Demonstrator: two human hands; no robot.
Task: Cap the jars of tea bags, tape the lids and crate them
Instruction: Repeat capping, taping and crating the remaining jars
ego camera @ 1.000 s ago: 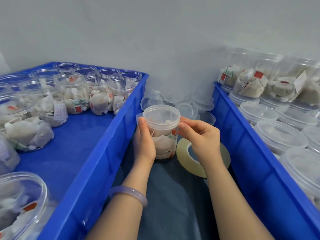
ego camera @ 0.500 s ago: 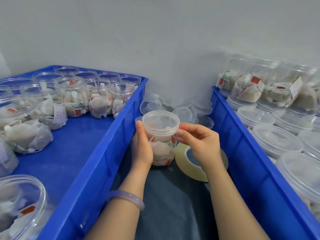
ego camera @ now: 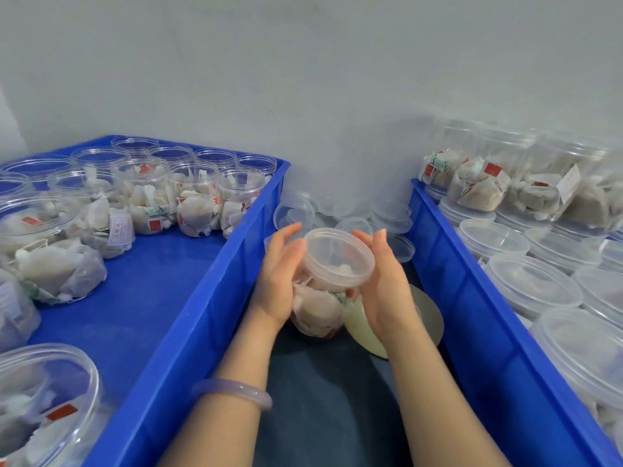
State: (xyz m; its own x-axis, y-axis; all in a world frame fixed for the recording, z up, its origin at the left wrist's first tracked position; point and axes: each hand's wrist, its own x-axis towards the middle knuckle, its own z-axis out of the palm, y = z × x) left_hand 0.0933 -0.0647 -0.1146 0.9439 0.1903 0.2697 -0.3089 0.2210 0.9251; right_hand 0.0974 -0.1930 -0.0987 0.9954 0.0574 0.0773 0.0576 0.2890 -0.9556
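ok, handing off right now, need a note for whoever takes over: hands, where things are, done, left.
Hands: left hand and right hand, fingers fairly straight, press one jar between them, tilted, in the gap between the crates.
The lid sits on that jar; no tape shows on it.
The tape roll lies beside the jar, partly behind the right hand; spare lids lie behind.
Done: capped jars stand in the right crate.
Left: tape and crate this jar; open jars wait in the left crate.
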